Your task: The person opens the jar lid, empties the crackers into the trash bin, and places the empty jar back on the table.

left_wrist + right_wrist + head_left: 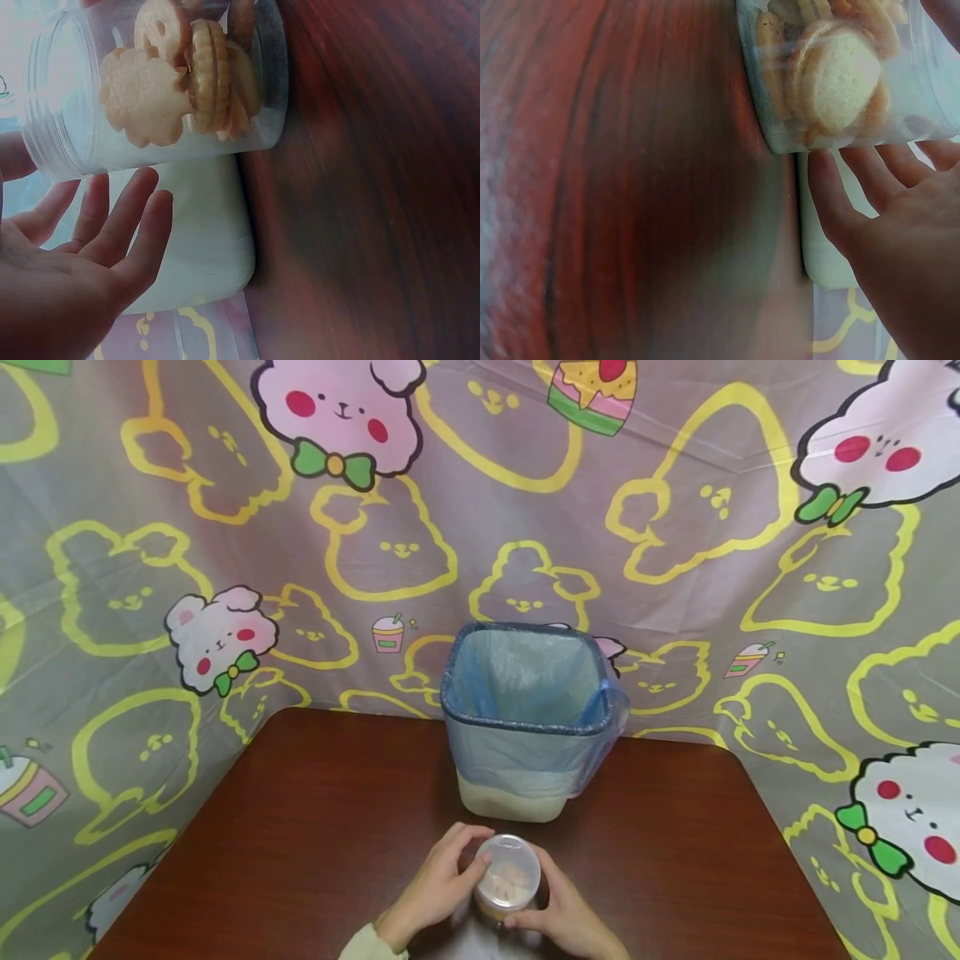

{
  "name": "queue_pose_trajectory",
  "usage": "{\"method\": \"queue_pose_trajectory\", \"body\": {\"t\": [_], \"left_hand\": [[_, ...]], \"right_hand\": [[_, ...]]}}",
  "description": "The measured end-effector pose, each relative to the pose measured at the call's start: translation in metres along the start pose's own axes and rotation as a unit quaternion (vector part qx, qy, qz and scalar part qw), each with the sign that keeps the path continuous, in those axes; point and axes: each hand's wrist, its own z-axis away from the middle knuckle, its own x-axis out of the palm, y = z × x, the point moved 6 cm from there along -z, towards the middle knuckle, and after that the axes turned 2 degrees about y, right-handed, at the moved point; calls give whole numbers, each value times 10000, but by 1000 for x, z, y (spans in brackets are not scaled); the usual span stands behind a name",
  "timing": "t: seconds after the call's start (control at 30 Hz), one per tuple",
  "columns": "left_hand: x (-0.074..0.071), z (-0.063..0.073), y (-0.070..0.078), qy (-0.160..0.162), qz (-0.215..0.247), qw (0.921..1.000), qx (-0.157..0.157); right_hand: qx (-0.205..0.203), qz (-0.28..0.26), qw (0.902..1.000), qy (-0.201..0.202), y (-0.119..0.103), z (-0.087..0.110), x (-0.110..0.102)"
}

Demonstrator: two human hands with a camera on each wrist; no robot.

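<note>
A clear plastic jar (507,877) with a translucent top and silvery rim stands upright at the table's near side. Light brown cookies (146,97) lie inside it, some of them sandwich cookies (844,82). My left hand (441,878) holds the jar from the left, its thumb over the rim and its fingers at the far side. On the right, my right hand (564,906) grips the jar's side with the thumb at the front. The wrist views show a threaded neck on the jar; part of each hand is hidden behind it.
Just beyond the jar stands a whitish bin (510,800) lined with a blue plastic bag (525,752), which folds over its rim. The dark red-brown table (322,827) ends at a cartoon-printed cloth (420,527) behind and at both sides.
</note>
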Motion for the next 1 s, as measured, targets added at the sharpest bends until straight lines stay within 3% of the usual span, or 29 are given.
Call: {"method": "queue_pose_trajectory", "body": {"t": [0.47, 0.77, 1.0], "left_hand": [[3, -2, -2, -159, 236, 9995, -139], [3, -8, -1, -14, -196, 9997, -139], [7, -14, 3, -105, -113, 9999, -39]], "right_hand": [[-1, 0, 10000, -20, 3, 0, 0], [95, -57, 9999, -96, 4, -1, 0], [43, -6, 10000, -55, 4, -2, 0]]}}
